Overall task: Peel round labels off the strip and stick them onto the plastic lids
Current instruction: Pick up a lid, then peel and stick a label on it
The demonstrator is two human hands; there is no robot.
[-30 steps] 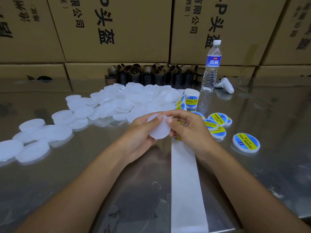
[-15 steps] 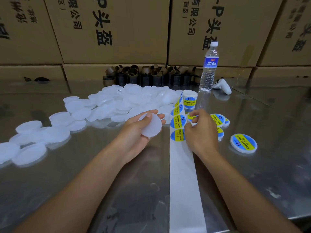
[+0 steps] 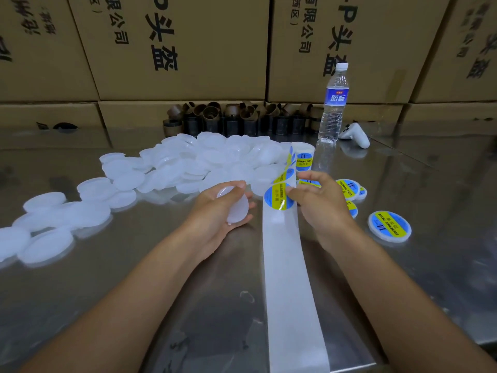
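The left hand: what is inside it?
The left hand grips one plain white lid, with no label on the face that shows. The fingers cover part of the lid, and the palm hides its far side, so that cannot be seen.

I had bare steel table (image 3: 113,297) on both sides of the backing strip (image 3: 291,286) near me. Ahead and left, the heap of blank lids (image 3: 188,165) blocked the way; labelled lids (image 3: 389,226) lay right, and a water bottle (image 3: 333,109) and cartons (image 3: 183,49) closed the back.
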